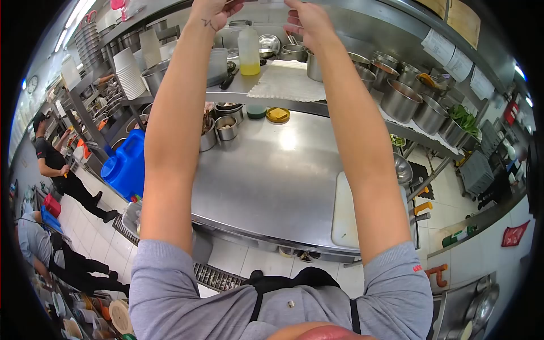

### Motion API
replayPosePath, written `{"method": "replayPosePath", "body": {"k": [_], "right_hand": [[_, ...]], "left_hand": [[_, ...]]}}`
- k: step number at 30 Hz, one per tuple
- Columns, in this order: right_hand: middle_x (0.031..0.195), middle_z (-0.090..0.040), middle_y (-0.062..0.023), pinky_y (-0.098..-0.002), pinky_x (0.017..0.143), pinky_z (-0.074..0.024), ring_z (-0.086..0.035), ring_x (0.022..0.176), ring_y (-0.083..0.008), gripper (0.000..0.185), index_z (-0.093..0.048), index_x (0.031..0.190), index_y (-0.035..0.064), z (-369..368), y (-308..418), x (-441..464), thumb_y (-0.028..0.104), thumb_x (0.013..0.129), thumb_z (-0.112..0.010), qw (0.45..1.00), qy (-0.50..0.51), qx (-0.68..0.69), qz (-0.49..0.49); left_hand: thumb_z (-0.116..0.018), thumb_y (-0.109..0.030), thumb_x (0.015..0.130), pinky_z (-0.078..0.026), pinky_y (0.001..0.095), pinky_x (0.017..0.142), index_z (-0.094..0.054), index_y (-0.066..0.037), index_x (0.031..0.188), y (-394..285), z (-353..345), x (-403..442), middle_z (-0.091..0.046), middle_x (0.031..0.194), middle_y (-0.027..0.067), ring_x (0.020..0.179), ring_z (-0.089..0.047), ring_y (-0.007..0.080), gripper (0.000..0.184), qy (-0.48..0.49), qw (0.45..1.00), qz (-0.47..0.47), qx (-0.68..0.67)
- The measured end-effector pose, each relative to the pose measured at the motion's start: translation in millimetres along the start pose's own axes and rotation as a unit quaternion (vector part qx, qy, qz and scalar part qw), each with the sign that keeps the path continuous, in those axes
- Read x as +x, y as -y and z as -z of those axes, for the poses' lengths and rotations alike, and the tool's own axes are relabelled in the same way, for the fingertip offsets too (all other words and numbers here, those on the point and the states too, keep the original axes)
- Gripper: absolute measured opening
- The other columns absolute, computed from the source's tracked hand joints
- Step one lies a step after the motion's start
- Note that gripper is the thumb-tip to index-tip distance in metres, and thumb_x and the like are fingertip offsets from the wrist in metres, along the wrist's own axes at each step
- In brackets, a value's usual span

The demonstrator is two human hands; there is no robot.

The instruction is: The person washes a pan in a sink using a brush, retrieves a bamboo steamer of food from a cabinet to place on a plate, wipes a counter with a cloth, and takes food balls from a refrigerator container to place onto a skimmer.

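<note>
Both my arms stretch up and forward over the steel counter. My left hand [217, 11], with a dark line mark on its wrist, is cut off by the top edge; its fingers show only in part, and whether they hold anything is hidden. My right hand [310, 24] is also at the top edge, thumb and fingers apart, with nothing visible between them. Below and between the hands, on the steel shelf, stand a squeeze bottle [249, 54] of yellow liquid and a white textured cloth [286, 79]. A black-handled utensil [229, 79] lies near the bottle.
Under the shelf are small steel pots [226, 128] and a yellow-filled dish [277, 115] on the counter [266, 170]. A white cutting board [343, 212] lies right, a blue jug [126, 164] left. Several steel pots [400, 101] line the right shelf. Two people [54, 158] are at left.
</note>
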State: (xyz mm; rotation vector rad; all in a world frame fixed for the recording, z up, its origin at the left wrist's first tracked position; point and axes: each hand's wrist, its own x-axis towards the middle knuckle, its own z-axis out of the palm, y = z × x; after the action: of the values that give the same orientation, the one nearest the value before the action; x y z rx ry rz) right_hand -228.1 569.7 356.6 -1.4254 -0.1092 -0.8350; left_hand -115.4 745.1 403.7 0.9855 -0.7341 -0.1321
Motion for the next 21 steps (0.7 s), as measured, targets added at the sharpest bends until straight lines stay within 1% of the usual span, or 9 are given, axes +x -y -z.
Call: {"method": "replayPosePath", "body": {"k": [3, 6, 9, 10, 11, 12, 15, 19, 21], "right_hand": [[0.078, -0.055, -0.0024, -0.0306, 0.051, -0.0410, -0.051, 0.065, -0.0145, 0.017, -0.060, 0.092, 0.0090, -3.5, -1.5, 4.0, 0.026, 0.089, -0.061, 0.999, 0.028, 0.022, -0.027], [0.071, -0.056, -0.0035, -0.0294, 0.046, -0.0390, -0.050, 0.056, -0.0153, 0.017, -0.061, 0.088, 0.0070, -15.2, 7.6, -8.3, 0.024, 0.091, -0.059, 0.995, -0.095, 0.014, -0.010], [0.067, -0.057, -0.0053, -0.0295, 0.044, -0.0391, -0.049, 0.051, -0.0160, 0.017, -0.062, 0.085, 0.0057, 7.6, 2.2, -10.7, 0.021, 0.091, -0.056, 0.994, -0.107, 0.007, -0.011], [0.068, -0.057, -0.0060, -0.0307, 0.045, -0.0405, -0.050, 0.053, -0.0168, 0.018, -0.062, 0.084, 0.0050, 17.2, 1.3, -18.0, 0.019, 0.091, -0.054, 0.986, -0.161, 0.004, 0.042], [0.069, -0.058, -0.0067, -0.0318, 0.046, -0.0419, -0.051, 0.054, -0.0176, 0.018, -0.062, 0.083, 0.0043, 23.2, 3.6, -21.1, 0.017, 0.091, -0.052, 0.973, -0.211, -0.002, 0.097], [0.069, -0.058, -0.0067, -0.0318, 0.046, -0.0419, -0.051, 0.054, -0.0176, 0.018, -0.062, 0.083, 0.0043, 25.9, 6.2, -21.4, 0.017, 0.091, -0.052, 0.971, -0.215, -0.008, 0.101], [0.068, -0.058, -0.0074, -0.0342, 0.046, -0.0428, -0.053, 0.056, -0.0178, 0.019, -0.061, 0.081, 0.0039, 26.7, 20.2, -21.4, 0.016, 0.089, -0.049, 0.971, -0.187, -0.066, 0.131], [0.065, -0.056, -0.0072, -0.0329, 0.046, -0.0397, -0.052, 0.053, -0.0180, 0.021, -0.061, 0.077, 0.0035, 26.4, 28.0, -13.5, 0.016, 0.087, -0.048, 0.968, -0.201, -0.088, 0.124], [0.064, -0.055, -0.0063, -0.0333, 0.048, -0.0395, -0.051, 0.055, -0.0175, 0.020, -0.062, 0.078, 0.0038, 33.0, 34.9, -26.8, 0.017, 0.087, -0.048, 0.965, -0.189, -0.141, 0.112]], "left_hand": [[-0.063, -0.009, 0.083, -0.049, 0.0353, 0.071, -0.061, -0.009, 0.098, 3.6, 0.7, -1.0, -0.064, 0.089, 0.0094, 0.082, -0.061, 0.0211, 0.015, 0.023, 1.000, -0.018, -0.003], [-0.062, -0.009, 0.084, -0.050, 0.0338, 0.072, -0.063, -0.008, 0.099, 6.7, -10.2, -14.8, -0.063, 0.089, 0.0082, 0.084, -0.061, 0.0201, 0.015, 0.021, 0.999, -0.021, -0.027], [-0.062, -0.017, 0.086, -0.050, 0.0398, 0.074, -0.066, -0.009, 0.107, 22.9, -20.0, -28.1, -0.064, 0.094, 0.0150, 0.084, -0.061, 0.0281, 0.023, 0.118, 0.966, -0.131, 0.186], [-0.062, -0.023, 0.087, -0.049, 0.0435, 0.077, -0.066, -0.010, 0.111, 32.5, -22.1, -30.6, -0.063, 0.097, 0.0206, 0.086, -0.060, 0.0339, 0.028, 0.073, 0.863, -0.320, 0.385], [-0.062, -0.029, 0.088, -0.048, 0.0472, 0.079, -0.066, -0.011, 0.115, 35.5, -25.1, -36.0, -0.062, 0.099, 0.0263, 0.087, -0.058, 0.0397, 0.034, 0.013, 0.685, -0.483, 0.545], [-0.061, -0.036, 0.087, -0.044, 0.0524, 0.085, -0.066, -0.013, 0.119, 37.7, -30.8, -44.2, -0.057, 0.103, 0.0346, 0.095, -0.053, 0.0478, 0.040, -0.043, 0.665, -0.482, 0.568], [-0.061, -0.035, 0.087, -0.042, 0.0510, 0.089, -0.067, -0.014, 0.115, 36.0, -39.3, -45.6, -0.055, 0.105, 0.0338, 0.101, -0.050, 0.0468, 0.036, -0.096, 0.580, -0.534, 0.608], [-0.061, -0.034, 0.086, -0.040, 0.0499, 0.090, -0.068, -0.015, 0.113, 35.7, -49.9, -57.2, -0.053, 0.110, 0.0320, 0.103, -0.050, 0.0454, 0.033, -0.093, 0.620, -0.457, 0.631], [-0.062, -0.035, 0.086, -0.040, 0.0485, 0.089, -0.066, -0.015, 0.113, 45.3, -47.7, -35.3, -0.053, 0.112, 0.0292, 0.102, -0.050, 0.0433, 0.034, -0.150, 0.534, -0.612, 0.564]]}}
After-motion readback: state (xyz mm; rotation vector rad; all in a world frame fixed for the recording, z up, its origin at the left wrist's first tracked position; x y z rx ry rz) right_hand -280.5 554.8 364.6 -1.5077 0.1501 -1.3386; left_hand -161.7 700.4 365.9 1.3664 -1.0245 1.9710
